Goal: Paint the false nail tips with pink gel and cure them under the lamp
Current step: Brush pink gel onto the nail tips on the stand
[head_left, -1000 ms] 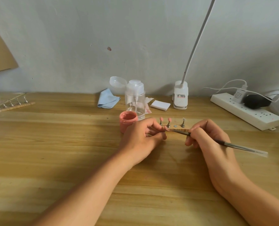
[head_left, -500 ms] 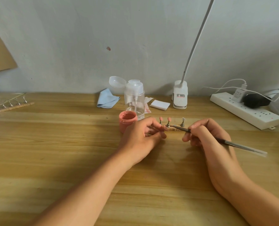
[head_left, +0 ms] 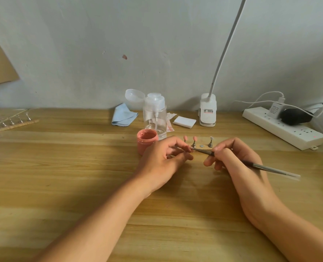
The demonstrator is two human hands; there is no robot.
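My right hand [head_left: 234, 159] grips a thin metal brush [head_left: 266, 167], whose tip meets the fingertips of my left hand [head_left: 162, 159]. Between those fingertips my left hand pinches a small nail tip on its stand [head_left: 190, 148]. Just behind, a wooden strip holder [head_left: 201, 146] carries two pink-painted tips [head_left: 194, 138] and one clear tip [head_left: 211, 138] on metal stands. An open jar of pink gel [head_left: 147, 139] stands to the left of my left hand. The white clip lamp [head_left: 207, 110] stands at the back, and its arm rises out of view.
A clear pump bottle [head_left: 155, 116], a blue cloth [head_left: 123, 115] and white pads [head_left: 184, 121] lie behind the jar. A power strip [head_left: 283, 127] with plugs sits at the back right. A second wooden holder [head_left: 13, 122] with stands lies at the far left.
My right hand has drawn slightly back to the right while the brush tip stays at the tip pinched by my left hand. My left hand has hardly moved.
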